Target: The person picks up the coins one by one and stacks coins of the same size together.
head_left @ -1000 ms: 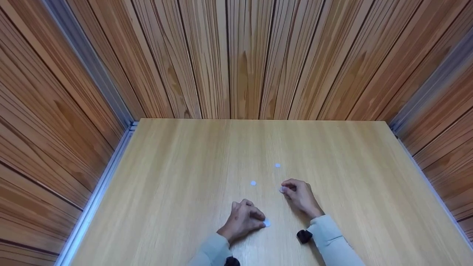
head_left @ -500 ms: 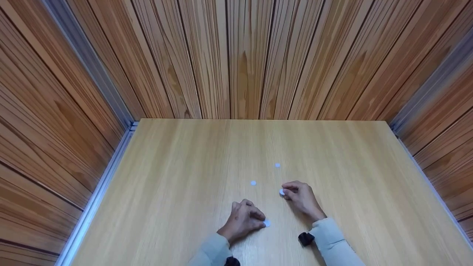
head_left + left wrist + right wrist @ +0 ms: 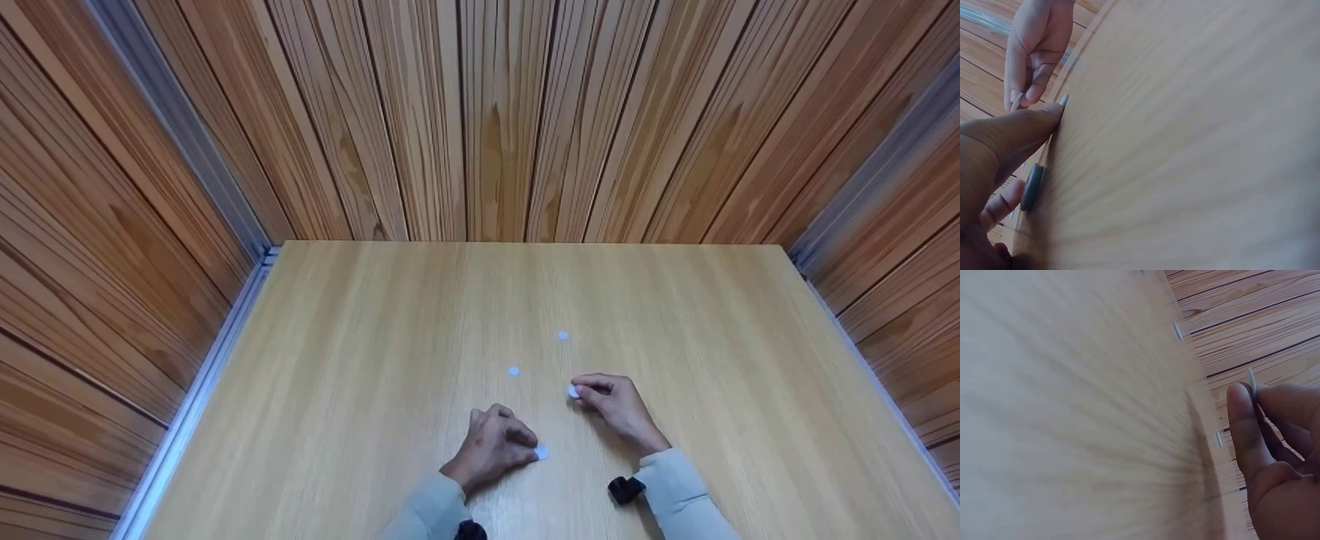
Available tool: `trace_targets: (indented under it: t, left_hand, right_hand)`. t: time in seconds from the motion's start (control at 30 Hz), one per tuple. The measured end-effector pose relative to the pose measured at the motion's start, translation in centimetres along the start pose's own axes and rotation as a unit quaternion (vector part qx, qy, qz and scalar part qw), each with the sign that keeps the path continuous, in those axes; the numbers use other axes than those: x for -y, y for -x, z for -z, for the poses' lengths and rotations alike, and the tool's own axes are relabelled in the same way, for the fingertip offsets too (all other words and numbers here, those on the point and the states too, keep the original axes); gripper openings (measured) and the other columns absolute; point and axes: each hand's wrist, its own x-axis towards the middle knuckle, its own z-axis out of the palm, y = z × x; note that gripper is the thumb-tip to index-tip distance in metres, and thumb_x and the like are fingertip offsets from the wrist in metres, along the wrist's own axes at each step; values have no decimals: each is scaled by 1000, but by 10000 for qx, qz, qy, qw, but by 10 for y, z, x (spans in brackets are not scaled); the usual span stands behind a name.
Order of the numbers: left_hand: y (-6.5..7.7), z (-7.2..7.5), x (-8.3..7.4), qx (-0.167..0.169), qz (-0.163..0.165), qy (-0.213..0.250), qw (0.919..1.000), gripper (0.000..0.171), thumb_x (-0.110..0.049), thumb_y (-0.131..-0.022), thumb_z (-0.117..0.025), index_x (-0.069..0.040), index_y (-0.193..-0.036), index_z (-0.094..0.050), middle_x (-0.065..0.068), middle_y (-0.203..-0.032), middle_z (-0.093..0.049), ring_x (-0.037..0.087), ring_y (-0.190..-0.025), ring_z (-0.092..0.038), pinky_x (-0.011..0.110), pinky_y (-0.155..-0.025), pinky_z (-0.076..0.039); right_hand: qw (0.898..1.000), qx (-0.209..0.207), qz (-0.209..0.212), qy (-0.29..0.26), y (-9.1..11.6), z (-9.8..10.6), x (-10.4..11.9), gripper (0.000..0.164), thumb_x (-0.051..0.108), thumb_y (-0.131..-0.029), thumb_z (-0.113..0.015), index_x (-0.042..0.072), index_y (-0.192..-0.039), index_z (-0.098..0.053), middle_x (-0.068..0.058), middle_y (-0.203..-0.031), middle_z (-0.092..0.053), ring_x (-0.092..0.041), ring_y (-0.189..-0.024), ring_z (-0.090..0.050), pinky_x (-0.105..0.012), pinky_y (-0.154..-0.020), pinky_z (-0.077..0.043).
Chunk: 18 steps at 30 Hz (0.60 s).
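My right hand [image 3: 619, 405] pinches a small white disc [image 3: 573, 391] between thumb and fingertips, held up off the wood in the right wrist view, where the disc [image 3: 1252, 384] shows edge-on. To its lower left my left hand [image 3: 491, 446] holds another white disc [image 3: 542, 453] at the tips of thumb and forefinger, low at the tabletop. That disc [image 3: 1063, 102] pokes out past the thumb in the left wrist view. A thicker dark disc [image 3: 1031, 187] appears there by a curled finger of the left hand; the head view hides it.
Two more white discs lie on the pale wooden table [image 3: 375, 315]: a nearer disc [image 3: 514, 371] left of the right hand and a farther disc [image 3: 563, 336]. Plank walls [image 3: 495, 120] enclose the back and sides, with a metal rail [image 3: 202, 405] along the left edge.
My right hand has drawn slightly back toward me with its disc, which now shows more of its face. The left hand and the discs on the table stay put.
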Motion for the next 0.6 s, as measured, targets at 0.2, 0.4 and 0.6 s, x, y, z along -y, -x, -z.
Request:
trace_targets:
  t: [0.2, 0.4, 0.6]
  left_hand:
    - [-1, 0, 0, 75, 76, -52, 9999, 14, -26, -78, -86, -25, -90, -80, -25, -82, -68, 3, -92, -47, 38, -83, -25]
    - [-3, 0, 0, 126, 179, 67, 9997, 13, -25, -78, -86, -25, -89, -80, -26, -80, -67, 2, -90, -47, 38, -82, -25]
    - [-2, 1, 0, 117, 86, 42, 9999, 13, -26, -79, -86, -25, -90, -80, -26, -82, -68, 3, -93, -48, 38, -83, -25]
  right_hand:
    - [9997, 124, -139, -184, 5, 2, 1, 29, 9, -94, -69, -10, -116, -68, -17, -115, -70, -7, -92, -67, -22, -79, -53]
    - [9994, 304, -89, -151, 11, 4, 3, 36, 13, -92, -74, -8, -119, -67, -19, -121, -68, -9, -97, -66, -22, -78, -53]
    - [9994, 351, 20, -65, 20, 3, 3, 35, 8, -92, -72, -9, -122, -65, -22, -126, -64, -16, -107, -64, -21, -82, -51]
